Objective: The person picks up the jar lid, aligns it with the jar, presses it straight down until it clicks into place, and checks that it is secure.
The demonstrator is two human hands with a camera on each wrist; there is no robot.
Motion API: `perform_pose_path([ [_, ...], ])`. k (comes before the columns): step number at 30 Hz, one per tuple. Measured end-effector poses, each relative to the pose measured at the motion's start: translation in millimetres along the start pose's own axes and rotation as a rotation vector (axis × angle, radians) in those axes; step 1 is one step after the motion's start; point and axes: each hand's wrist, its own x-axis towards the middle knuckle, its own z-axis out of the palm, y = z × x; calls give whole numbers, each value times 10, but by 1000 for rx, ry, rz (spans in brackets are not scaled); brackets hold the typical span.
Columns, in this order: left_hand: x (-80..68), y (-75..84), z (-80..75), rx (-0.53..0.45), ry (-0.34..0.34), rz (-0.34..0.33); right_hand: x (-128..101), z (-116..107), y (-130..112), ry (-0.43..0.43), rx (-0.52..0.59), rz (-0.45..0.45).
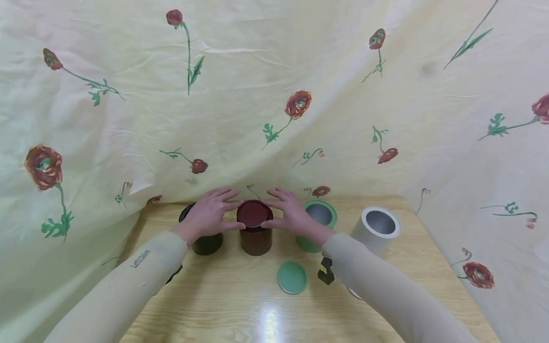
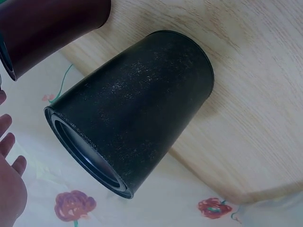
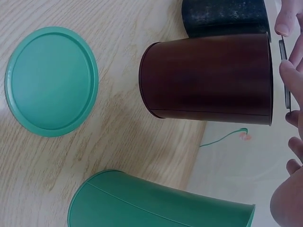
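A dark red lid (image 1: 253, 213) is held level between both hands, just above the rim of a dark red can (image 1: 256, 244). My left hand (image 1: 213, 209) holds the lid's left edge, thumb at the front. At the opposite edge, my right hand (image 1: 292, 213) grips it the same way. In the right wrist view the lid (image 3: 286, 90) appears edge-on, with a narrow gap between it and the upright can (image 3: 208, 78). The left wrist view shows only some left fingertips, and the lid is mostly out of frame there.
A black can (image 1: 208, 245) stands left of the red one, partly behind the left hand. To the right are a green open can (image 1: 308, 244) and a white open can (image 1: 369, 237). A green lid (image 1: 292, 277) lies in front; a white rim (image 1: 354, 294) shows beneath the right forearm.
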Motion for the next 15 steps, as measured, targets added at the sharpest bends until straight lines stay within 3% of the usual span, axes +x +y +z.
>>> perform_pose_path([
  [15,34,-11,94,-4,-85,-22,-13,28,54,-45,-7,19],
])
